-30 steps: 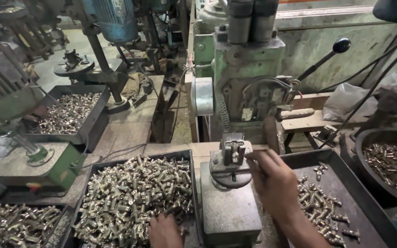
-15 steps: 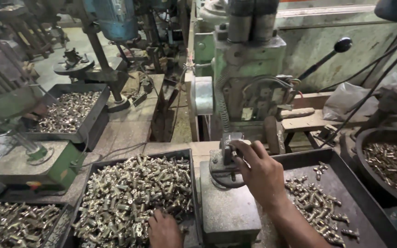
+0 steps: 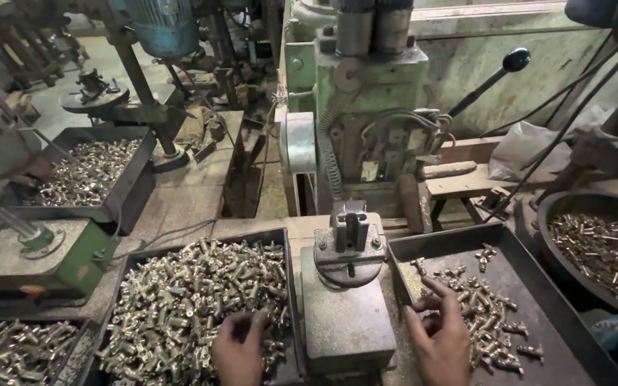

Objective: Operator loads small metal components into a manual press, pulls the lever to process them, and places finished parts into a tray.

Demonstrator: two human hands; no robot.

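Fixture (image 3: 350, 243) on drill press seen empty. Left of fixture: full tray (image 3: 137, 286) of brass fittings, left hand (image 3: 239, 350) curled onto fittings. Right of fixture: sparsely filled tray (image 3: 538, 336), right hand (image 3: 439, 336) spread over few pieces. Most judged undone.

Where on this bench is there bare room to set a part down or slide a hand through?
Bare room: the right tray floor right of its scattered fittings, and the flat grey machine base between the left hand and right hand. Crowded: the left tray is heaped with brass fittings, and the round fixture fills the base's far end.
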